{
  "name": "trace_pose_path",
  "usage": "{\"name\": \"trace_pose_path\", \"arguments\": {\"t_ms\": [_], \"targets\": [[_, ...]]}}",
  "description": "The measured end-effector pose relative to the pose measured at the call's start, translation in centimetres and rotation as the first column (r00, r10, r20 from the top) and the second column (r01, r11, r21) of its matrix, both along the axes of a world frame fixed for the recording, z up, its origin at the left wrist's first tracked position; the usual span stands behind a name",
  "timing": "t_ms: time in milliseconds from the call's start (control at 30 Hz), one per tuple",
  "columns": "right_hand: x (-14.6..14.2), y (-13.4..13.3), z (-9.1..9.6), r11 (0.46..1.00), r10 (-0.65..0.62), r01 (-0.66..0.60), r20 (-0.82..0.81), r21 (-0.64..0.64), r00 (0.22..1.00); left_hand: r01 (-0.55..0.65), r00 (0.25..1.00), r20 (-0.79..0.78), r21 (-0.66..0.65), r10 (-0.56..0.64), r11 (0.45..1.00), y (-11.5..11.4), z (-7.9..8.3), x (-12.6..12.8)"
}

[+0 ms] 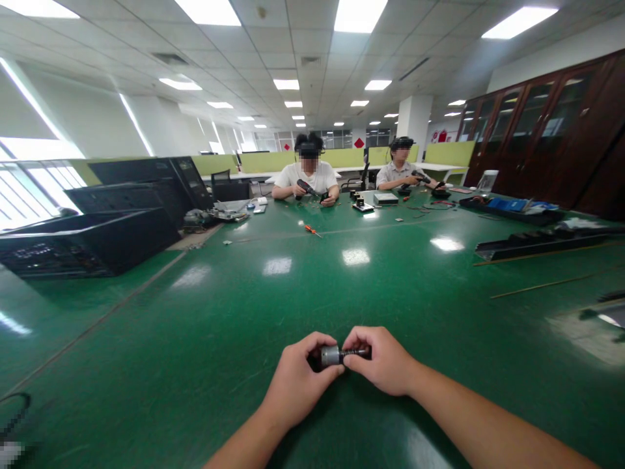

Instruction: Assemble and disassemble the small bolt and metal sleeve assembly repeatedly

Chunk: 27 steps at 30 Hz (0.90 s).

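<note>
A small silver cylindrical motor (331, 355) lies sideways between my two hands, just above the green tabletop (234, 299). My left hand (300, 378) closes round its silver body, thumb below and index finger over the top. From the body's right end runs a thin dark shaft (352, 352) that looks ridged or coiled. My right hand (383, 365) pinches this shaft, and its fingers hide part of the far end.
Farther up the table lies an orange screwdriver (311, 230). Black computer cases (92, 241) stand at the left. Dark metal rails (541, 241) and a tray with blue items (512, 207) sit at the right. Across the table, two people work with hand tools near small parts.
</note>
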State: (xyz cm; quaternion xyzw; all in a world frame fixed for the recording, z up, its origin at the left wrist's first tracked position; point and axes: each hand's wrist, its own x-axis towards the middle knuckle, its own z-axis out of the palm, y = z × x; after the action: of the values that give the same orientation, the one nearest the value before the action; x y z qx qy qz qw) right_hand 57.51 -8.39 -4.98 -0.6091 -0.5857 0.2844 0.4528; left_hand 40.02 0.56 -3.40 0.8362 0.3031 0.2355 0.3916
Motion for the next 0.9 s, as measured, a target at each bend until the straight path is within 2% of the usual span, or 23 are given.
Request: {"name": "trace_pose_path", "arguments": {"t_ms": [900], "targets": [[0.15, -0.03, 0.05, 1.0, 0.024, -0.024, 0.002, -0.01, 1.0, -0.006, 1.0, 0.006, 0.016, 0.006, 1.0, -0.07, -0.04, -0.09]]}}
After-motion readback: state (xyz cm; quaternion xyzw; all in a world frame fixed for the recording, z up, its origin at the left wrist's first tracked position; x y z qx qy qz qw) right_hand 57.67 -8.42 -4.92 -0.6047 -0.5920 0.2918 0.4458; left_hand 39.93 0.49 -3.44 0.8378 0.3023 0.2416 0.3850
